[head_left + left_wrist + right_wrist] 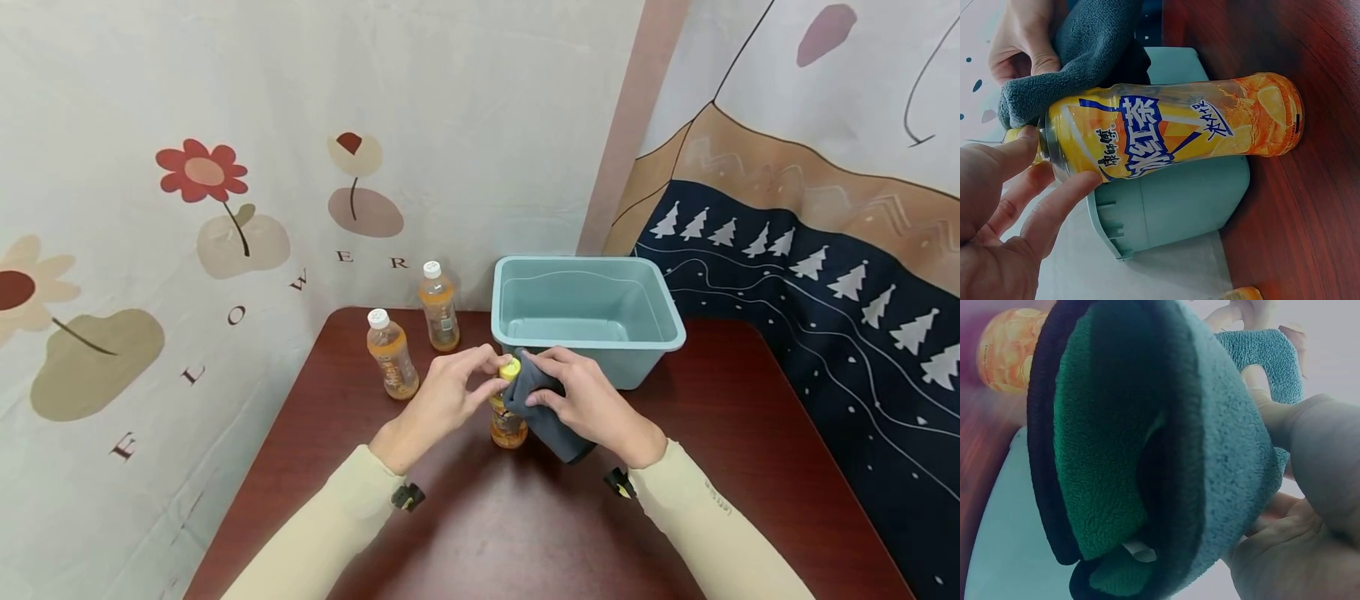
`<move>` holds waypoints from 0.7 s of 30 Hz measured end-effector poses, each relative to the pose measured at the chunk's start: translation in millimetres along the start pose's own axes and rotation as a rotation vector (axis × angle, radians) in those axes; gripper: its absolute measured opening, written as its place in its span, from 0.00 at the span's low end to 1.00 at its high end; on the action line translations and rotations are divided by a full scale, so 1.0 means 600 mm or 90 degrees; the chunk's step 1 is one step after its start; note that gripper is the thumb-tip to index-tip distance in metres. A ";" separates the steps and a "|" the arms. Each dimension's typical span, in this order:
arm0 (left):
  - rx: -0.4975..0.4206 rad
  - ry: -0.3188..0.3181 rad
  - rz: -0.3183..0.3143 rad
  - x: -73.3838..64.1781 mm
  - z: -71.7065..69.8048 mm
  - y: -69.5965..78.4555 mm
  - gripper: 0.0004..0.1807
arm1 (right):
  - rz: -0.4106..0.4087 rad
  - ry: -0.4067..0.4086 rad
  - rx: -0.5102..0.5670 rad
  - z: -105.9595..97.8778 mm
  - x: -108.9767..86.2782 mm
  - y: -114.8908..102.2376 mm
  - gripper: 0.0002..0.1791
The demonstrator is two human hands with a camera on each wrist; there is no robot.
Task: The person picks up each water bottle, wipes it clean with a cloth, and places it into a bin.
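"What are the surfaces like?"

"The tub [592, 343] is smooth teal plastic, oblong with rounded corners; the table [450, 542] beneath it is glossy red-brown. The cloth [1094, 47] is fuzzy grey with a dark edge."

"And the bottle [1147, 131]?"

"Clear-walled and rounded, yellow-capped, its yellow label lettered in blue, fruit slices on orange towards the base. It's upright, just on the person's side of the tub."

"The hands?"

"The left hand [450, 387] pinches its cap; the right hand [592, 400] grips the cloth against its neck. Two white-capped bottles [393, 367] stand left of the tub."
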State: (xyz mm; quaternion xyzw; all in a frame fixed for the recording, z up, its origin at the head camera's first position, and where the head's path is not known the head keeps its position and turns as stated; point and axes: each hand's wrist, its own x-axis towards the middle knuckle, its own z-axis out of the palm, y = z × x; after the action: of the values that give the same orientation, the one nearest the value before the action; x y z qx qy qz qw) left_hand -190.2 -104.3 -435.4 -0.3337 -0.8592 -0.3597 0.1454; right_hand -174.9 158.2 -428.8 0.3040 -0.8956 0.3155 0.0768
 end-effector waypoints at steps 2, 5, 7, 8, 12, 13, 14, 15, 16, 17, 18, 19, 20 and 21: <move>0.000 -0.001 -0.001 0.001 0.000 0.001 0.12 | -0.005 0.003 -0.009 0.000 -0.001 0.001 0.40; 0.001 0.002 -0.001 0.000 0.001 0.001 0.13 | -0.007 0.006 -0.022 0.001 -0.004 0.000 0.39; 0.002 0.004 0.002 0.000 0.002 0.002 0.13 | -0.005 0.005 -0.026 0.002 -0.005 -0.001 0.39; 0.002 0.005 0.003 0.000 0.002 0.002 0.13 | -0.003 0.005 -0.026 0.003 -0.006 -0.001 0.39; 0.000 0.010 0.008 0.000 0.002 0.003 0.13 | 0.003 0.009 -0.026 0.008 -0.010 0.001 0.39; -0.001 0.011 0.010 0.000 0.002 0.002 0.13 | 0.005 0.010 -0.026 0.010 -0.011 0.002 0.40; -0.003 0.010 0.007 -0.001 0.001 0.002 0.13 | 0.008 0.011 -0.026 0.012 -0.013 0.003 0.40; -0.004 0.010 0.008 -0.001 0.001 0.002 0.13 | 0.010 0.012 -0.027 0.014 -0.014 0.004 0.40; -0.005 0.008 0.005 -0.001 0.001 0.002 0.13 | 0.013 0.013 -0.028 0.016 -0.016 0.005 0.40; -0.004 0.006 0.003 -0.002 0.001 0.002 0.13 | 0.017 0.012 -0.028 0.018 -0.018 0.006 0.40; -0.003 0.004 0.001 -0.002 0.000 0.002 0.14 | 0.023 0.010 -0.027 0.020 -0.019 0.007 0.40; -0.004 0.002 -0.002 -0.002 0.001 0.002 0.14 | 0.027 0.009 -0.028 0.023 -0.021 0.008 0.39; -0.002 0.000 -0.005 -0.002 0.000 0.002 0.14 | 0.030 0.009 -0.029 0.025 -0.022 0.010 0.38; -0.002 -0.001 -0.006 -0.001 0.000 0.002 0.14 | 0.033 0.009 -0.030 0.028 -0.024 0.011 0.37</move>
State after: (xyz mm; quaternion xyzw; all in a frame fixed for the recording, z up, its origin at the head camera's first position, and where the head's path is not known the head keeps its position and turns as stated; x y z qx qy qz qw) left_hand -189.0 -104.2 -435.3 -0.3302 -0.8602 -0.3616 0.1423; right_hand -166.7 159.2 -450.4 0.2764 -0.9099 0.2985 0.0816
